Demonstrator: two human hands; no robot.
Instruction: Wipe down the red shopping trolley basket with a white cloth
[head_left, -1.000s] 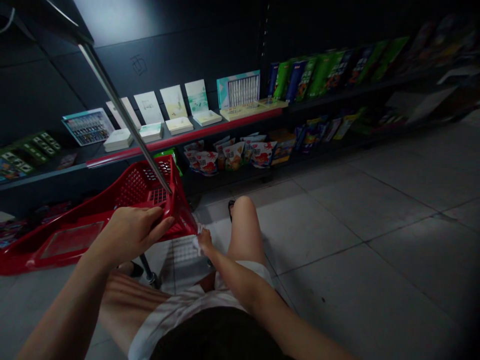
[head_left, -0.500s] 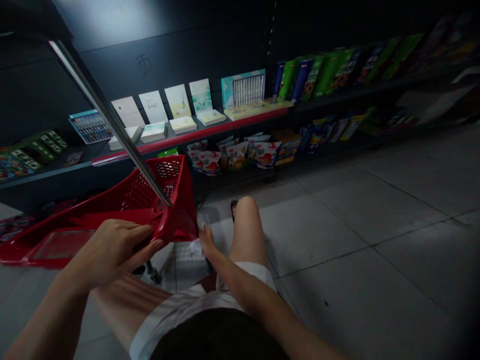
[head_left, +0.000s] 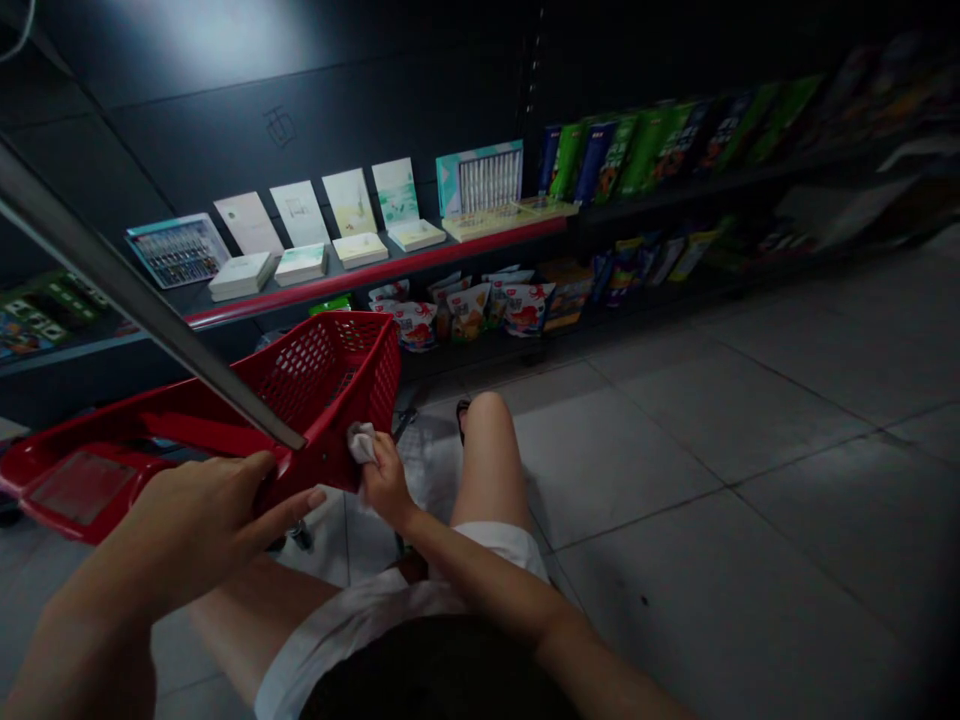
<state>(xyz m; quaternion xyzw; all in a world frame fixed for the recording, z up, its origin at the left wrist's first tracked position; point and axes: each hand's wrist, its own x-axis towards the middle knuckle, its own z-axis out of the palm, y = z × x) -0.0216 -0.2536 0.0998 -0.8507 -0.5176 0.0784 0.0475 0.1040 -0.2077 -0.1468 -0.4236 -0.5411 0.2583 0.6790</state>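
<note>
Red plastic basket point(head_left: 330, 365), lattice walls, glossy solid rim, sits tilted. My left hand point(head_left: 199, 510) is on the rim's near edge, fingers curled closed around it, just beside the smooth steel handle bar point(head_left: 150, 310). Right hand point(head_left: 386, 482) pinches a crumpled white cloth point(head_left: 361, 440), pressed to the basket's outer wall. Wipe looks partway, I'd judge; can't tell cleaned vs. uncleaned areas. Behind the basket: shelf point(head_left: 375, 270) w/ flat boxes, shiny snack bags.
</note>
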